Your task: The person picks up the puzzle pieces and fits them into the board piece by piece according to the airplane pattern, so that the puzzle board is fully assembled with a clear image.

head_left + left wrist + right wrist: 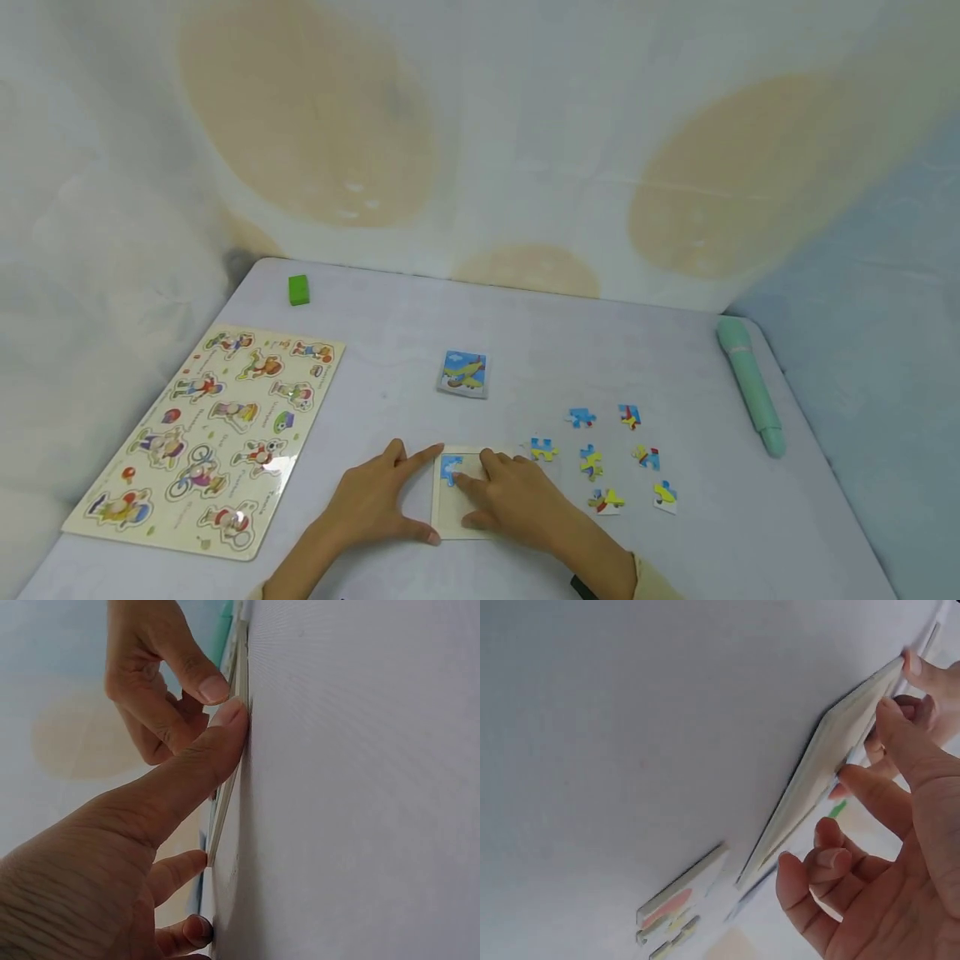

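Note:
A small square wooden puzzle tray (453,521) lies near the table's front edge. One blue puzzle piece (450,467) sits in its upper left corner. My left hand (375,500) braces the tray's left side, with the index fingertip by the far corner and the thumb by the near corner. Over the tray, my right hand (517,496) touches the blue piece with an extended fingertip, its thumb apart over the tray. In the right wrist view, the tray (840,731) shows edge-on beneath the right hand's fingers (874,795). Part of the tray is hidden under that hand.
Several loose puzzle pieces (591,462) lie right of the tray. Behind it is a small airplane picture (462,373). A large peg puzzle board (202,442) covers the left side. A green block (298,290) stands at the back left, and a mint-green microphone-shaped object (752,387) lies far right.

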Motion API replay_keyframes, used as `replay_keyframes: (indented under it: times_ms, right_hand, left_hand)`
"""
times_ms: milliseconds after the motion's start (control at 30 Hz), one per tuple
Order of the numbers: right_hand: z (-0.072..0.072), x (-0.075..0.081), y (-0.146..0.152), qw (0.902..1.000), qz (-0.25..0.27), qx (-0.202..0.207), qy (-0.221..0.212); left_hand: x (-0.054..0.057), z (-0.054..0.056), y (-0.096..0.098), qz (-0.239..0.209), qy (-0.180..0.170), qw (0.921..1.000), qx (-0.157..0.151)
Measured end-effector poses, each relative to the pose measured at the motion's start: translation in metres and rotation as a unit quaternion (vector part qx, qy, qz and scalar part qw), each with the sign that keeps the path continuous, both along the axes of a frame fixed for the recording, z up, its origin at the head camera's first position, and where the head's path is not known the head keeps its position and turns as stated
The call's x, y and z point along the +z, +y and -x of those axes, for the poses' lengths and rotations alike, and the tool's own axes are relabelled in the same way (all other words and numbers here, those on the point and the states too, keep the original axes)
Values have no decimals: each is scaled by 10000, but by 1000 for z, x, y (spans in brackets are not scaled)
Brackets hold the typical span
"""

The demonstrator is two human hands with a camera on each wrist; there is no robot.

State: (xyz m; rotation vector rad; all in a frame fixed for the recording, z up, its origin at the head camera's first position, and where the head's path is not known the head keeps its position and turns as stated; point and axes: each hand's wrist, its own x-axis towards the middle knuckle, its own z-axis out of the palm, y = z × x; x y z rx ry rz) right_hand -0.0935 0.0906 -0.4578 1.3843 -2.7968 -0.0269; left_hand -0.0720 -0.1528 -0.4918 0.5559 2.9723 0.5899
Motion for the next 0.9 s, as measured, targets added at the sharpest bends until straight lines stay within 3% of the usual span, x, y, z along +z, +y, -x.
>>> replay_keyframes:
  times_ms: [367,467,600,767,900]
  right_hand:
    - [6,-4,6,9998,-172,-117,58]
    - [8,-4,9,9999,39,-153,-22]
    - [13,0,21,9966,597,-354,-441]
    - [25,4,43,9793,1445,-790,-1179]
    - [37,2,64,9505,2230,-1203,-1800]
  left_hand:
    - [0,0,1,-3,-15,10000,16]
    - [-2,0,0,55,-28,10000,54]
    - [-2,0,0,67,-77,9999,83]
    - [-1,-1,1,79,-173,9997,132]
    - [0,-1,1,51,-176,9997,148]
